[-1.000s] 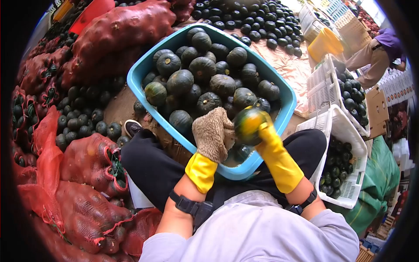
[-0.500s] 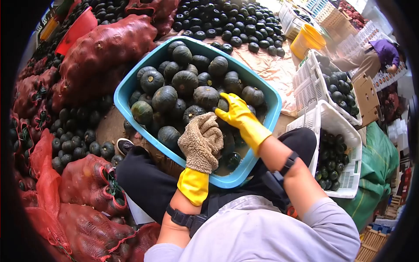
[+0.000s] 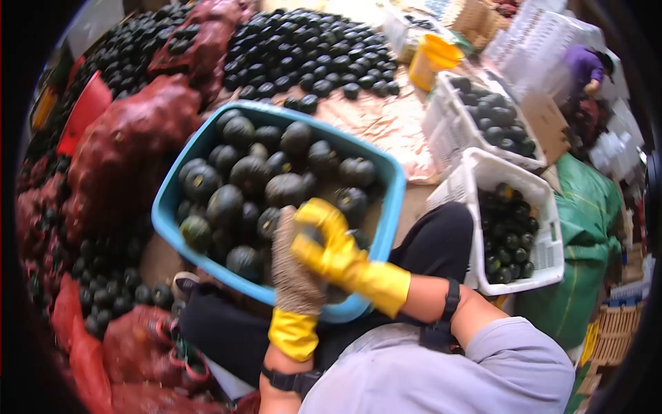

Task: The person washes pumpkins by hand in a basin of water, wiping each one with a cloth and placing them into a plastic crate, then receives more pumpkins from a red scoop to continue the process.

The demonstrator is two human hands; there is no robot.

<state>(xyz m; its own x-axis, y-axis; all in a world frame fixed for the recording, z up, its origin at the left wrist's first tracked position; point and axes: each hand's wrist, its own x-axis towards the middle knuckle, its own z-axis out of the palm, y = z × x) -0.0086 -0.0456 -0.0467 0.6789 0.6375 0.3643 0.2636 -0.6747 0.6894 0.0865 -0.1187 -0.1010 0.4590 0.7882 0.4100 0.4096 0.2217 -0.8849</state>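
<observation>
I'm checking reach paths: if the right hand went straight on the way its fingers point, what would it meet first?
Probably a dark squash in the blue tub, just beyond the right hand. Blur leaves the depth unclear.

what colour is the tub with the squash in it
Light blue; the tub shows best in the head view.
</observation>
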